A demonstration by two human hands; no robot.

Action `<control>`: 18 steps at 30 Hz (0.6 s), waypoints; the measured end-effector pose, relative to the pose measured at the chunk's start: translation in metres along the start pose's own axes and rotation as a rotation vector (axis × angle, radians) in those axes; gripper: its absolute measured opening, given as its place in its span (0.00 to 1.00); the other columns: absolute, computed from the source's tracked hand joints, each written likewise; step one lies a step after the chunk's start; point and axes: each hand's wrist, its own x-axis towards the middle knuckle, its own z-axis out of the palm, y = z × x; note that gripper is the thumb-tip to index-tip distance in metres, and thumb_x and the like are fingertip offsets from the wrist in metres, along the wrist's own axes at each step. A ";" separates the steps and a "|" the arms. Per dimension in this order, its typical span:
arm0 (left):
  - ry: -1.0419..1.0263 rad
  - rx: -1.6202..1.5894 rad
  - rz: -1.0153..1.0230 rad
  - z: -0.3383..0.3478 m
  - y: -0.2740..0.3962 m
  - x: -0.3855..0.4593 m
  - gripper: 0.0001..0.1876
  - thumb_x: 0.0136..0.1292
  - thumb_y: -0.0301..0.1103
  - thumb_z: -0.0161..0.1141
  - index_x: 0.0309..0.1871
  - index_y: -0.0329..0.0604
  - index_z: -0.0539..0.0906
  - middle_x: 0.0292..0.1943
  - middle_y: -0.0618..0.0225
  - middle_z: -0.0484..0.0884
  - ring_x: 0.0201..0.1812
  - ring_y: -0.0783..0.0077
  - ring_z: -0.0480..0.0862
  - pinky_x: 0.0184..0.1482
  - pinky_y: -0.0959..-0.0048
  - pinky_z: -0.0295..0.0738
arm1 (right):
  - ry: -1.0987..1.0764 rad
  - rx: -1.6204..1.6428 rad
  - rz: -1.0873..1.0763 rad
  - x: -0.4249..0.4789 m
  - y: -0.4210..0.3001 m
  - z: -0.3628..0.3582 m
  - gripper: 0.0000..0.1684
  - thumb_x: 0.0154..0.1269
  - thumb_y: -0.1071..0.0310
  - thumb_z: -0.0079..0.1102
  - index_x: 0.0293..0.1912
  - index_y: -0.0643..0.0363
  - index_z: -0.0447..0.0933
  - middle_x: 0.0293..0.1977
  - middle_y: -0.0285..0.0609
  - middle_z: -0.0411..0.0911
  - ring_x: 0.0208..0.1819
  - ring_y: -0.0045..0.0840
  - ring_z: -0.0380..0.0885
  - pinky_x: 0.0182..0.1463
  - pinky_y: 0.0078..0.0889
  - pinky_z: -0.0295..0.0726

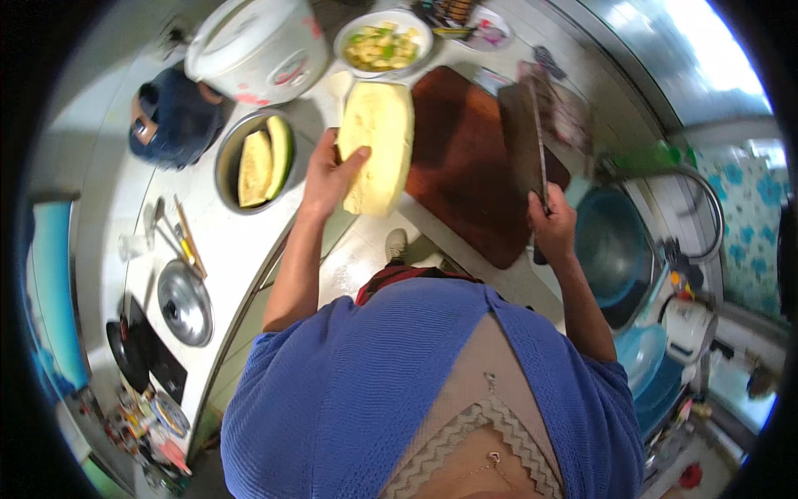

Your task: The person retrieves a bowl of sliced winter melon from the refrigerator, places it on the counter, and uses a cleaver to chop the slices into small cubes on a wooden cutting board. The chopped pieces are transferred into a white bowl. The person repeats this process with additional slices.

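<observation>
My left hand (330,174) grips a long, pale yellow piece of gourd-like vegetable (377,143), cut face up, thumb on top. It is held in the air beside the left edge of a reddish-brown cutting board (461,174). In my right hand (555,218) is the handle of a broad-bladed cleaver (522,137), whose blade is raised over the board's right part. Left of my left hand stands a metal pot (227,181) holding two cut pieces of green-skinned vegetable (255,168). Beyond the board, a white bowl (340,47) contains chopped yellow and green chunks (381,50).
A white rice cooker (262,50) and a dark blue appliance (168,118) stand at the back left. On the left counter lie a metal lid (186,302) and several utensils (181,237). A sink with a blue basin (608,243) is at the right.
</observation>
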 end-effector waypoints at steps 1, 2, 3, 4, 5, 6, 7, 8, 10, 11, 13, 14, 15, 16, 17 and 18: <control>-0.052 -0.013 -0.015 0.023 -0.004 -0.001 0.15 0.61 0.27 0.59 0.50 0.33 0.71 0.40 0.65 0.80 0.39 0.78 0.79 0.42 0.77 0.74 | 0.069 -0.093 -0.118 -0.005 -0.007 -0.006 0.10 0.61 0.71 0.56 0.43 0.63 0.74 0.25 0.46 0.75 0.24 0.29 0.76 0.28 0.27 0.74; -0.105 -0.027 -0.031 0.043 -0.007 -0.002 0.14 0.61 0.26 0.59 0.49 0.34 0.72 0.39 0.67 0.80 0.39 0.79 0.78 0.41 0.78 0.74 | 0.124 -0.140 -0.213 -0.009 -0.014 -0.011 0.12 0.59 0.72 0.57 0.44 0.62 0.75 0.26 0.47 0.76 0.25 0.35 0.76 0.29 0.29 0.74; -0.142 -0.011 -0.007 0.060 -0.014 0.000 0.13 0.60 0.25 0.59 0.48 0.34 0.73 0.38 0.67 0.80 0.37 0.79 0.78 0.40 0.78 0.74 | 0.142 -0.204 -0.323 -0.010 -0.015 -0.019 0.14 0.58 0.71 0.57 0.46 0.61 0.75 0.27 0.46 0.76 0.26 0.35 0.77 0.29 0.30 0.74; -0.170 0.012 -0.019 0.076 -0.016 -0.001 0.13 0.60 0.25 0.59 0.48 0.34 0.74 0.38 0.67 0.80 0.37 0.79 0.78 0.40 0.78 0.74 | 0.155 -0.268 -0.433 -0.010 -0.013 -0.028 0.17 0.57 0.71 0.57 0.48 0.60 0.75 0.29 0.45 0.77 0.28 0.34 0.77 0.30 0.32 0.75; -0.197 0.036 -0.030 0.091 -0.016 -0.003 0.13 0.60 0.25 0.59 0.48 0.34 0.74 0.38 0.67 0.80 0.36 0.79 0.78 0.40 0.79 0.74 | 0.158 -0.362 -0.508 -0.011 -0.009 -0.039 0.20 0.56 0.69 0.57 0.51 0.58 0.75 0.28 0.44 0.76 0.28 0.33 0.76 0.31 0.32 0.74; -0.218 0.062 -0.037 0.105 -0.016 -0.003 0.13 0.60 0.25 0.59 0.48 0.34 0.74 0.38 0.67 0.80 0.36 0.79 0.78 0.40 0.79 0.74 | 0.157 -0.453 -0.585 -0.014 -0.007 -0.050 0.23 0.54 0.68 0.57 0.53 0.57 0.74 0.28 0.42 0.75 0.28 0.32 0.76 0.31 0.33 0.74; -0.260 0.060 -0.031 0.114 -0.019 -0.003 0.14 0.59 0.24 0.59 0.49 0.35 0.74 0.38 0.66 0.81 0.37 0.79 0.78 0.40 0.79 0.74 | 0.082 -0.485 -0.529 -0.020 -0.007 -0.059 0.28 0.53 0.64 0.56 0.56 0.56 0.73 0.26 0.40 0.70 0.27 0.31 0.73 0.31 0.31 0.73; -0.285 0.047 0.013 0.124 -0.024 -0.003 0.14 0.59 0.24 0.59 0.49 0.35 0.74 0.38 0.67 0.81 0.36 0.79 0.79 0.39 0.78 0.74 | 0.082 -0.497 -0.530 -0.024 -0.004 -0.065 0.28 0.52 0.64 0.56 0.56 0.56 0.73 0.25 0.39 0.69 0.26 0.30 0.72 0.31 0.31 0.73; -0.324 0.027 -0.004 0.141 -0.024 -0.005 0.14 0.59 0.24 0.59 0.49 0.35 0.74 0.38 0.66 0.81 0.37 0.79 0.79 0.40 0.78 0.74 | 0.078 -0.514 -0.540 -0.029 0.003 -0.075 0.28 0.51 0.66 0.57 0.56 0.55 0.73 0.23 0.38 0.66 0.24 0.29 0.70 0.30 0.30 0.72; -0.332 0.044 -0.028 0.149 -0.022 -0.007 0.14 0.59 0.25 0.59 0.48 0.35 0.74 0.38 0.67 0.81 0.36 0.79 0.79 0.40 0.78 0.74 | 0.078 -0.529 -0.527 -0.032 0.006 -0.080 0.28 0.51 0.67 0.57 0.55 0.54 0.73 0.22 0.37 0.66 0.24 0.28 0.71 0.29 0.30 0.72; -0.334 0.082 -0.079 0.162 -0.018 -0.011 0.13 0.59 0.25 0.59 0.48 0.35 0.74 0.38 0.67 0.81 0.36 0.79 0.79 0.40 0.78 0.74 | 0.074 -0.579 -0.495 -0.039 0.018 -0.085 0.27 0.51 0.69 0.56 0.54 0.54 0.74 0.22 0.36 0.66 0.24 0.28 0.72 0.28 0.30 0.72; -0.340 0.063 -0.087 0.168 -0.018 -0.013 0.13 0.59 0.25 0.59 0.47 0.35 0.74 0.37 0.67 0.80 0.36 0.79 0.79 0.39 0.78 0.74 | 0.071 -0.603 -0.482 -0.042 0.025 -0.086 0.26 0.52 0.70 0.56 0.54 0.53 0.74 0.22 0.36 0.67 0.24 0.28 0.72 0.28 0.30 0.72; -0.345 0.047 -0.095 0.172 -0.018 -0.014 0.13 0.59 0.25 0.59 0.47 0.35 0.74 0.37 0.67 0.80 0.36 0.79 0.78 0.39 0.78 0.74 | 0.076 -0.650 -0.472 -0.044 0.034 -0.087 0.25 0.52 0.71 0.55 0.53 0.53 0.75 0.22 0.36 0.68 0.24 0.28 0.73 0.28 0.29 0.73; -0.348 0.029 -0.103 0.176 -0.017 -0.016 0.13 0.59 0.25 0.59 0.47 0.35 0.74 0.37 0.68 0.80 0.36 0.79 0.78 0.39 0.78 0.74 | 0.081 -0.698 -0.463 -0.043 0.046 -0.089 0.23 0.53 0.72 0.54 0.52 0.53 0.75 0.23 0.37 0.69 0.24 0.28 0.74 0.27 0.29 0.73; -0.362 -0.009 -0.146 0.179 -0.015 -0.018 0.13 0.59 0.26 0.59 0.47 0.35 0.74 0.37 0.68 0.80 0.36 0.79 0.78 0.39 0.78 0.74 | 0.085 -0.745 -0.455 -0.043 0.059 -0.091 0.21 0.54 0.72 0.53 0.51 0.53 0.75 0.23 0.37 0.70 0.24 0.28 0.74 0.27 0.29 0.73; -0.374 -0.048 -0.188 0.181 -0.012 -0.020 0.13 0.59 0.26 0.60 0.47 0.36 0.74 0.36 0.68 0.80 0.36 0.80 0.78 0.39 0.78 0.74 | 0.113 -0.783 -0.350 -0.042 0.075 -0.092 0.19 0.55 0.72 0.53 0.49 0.54 0.75 0.24 0.39 0.71 0.24 0.29 0.75 0.27 0.28 0.73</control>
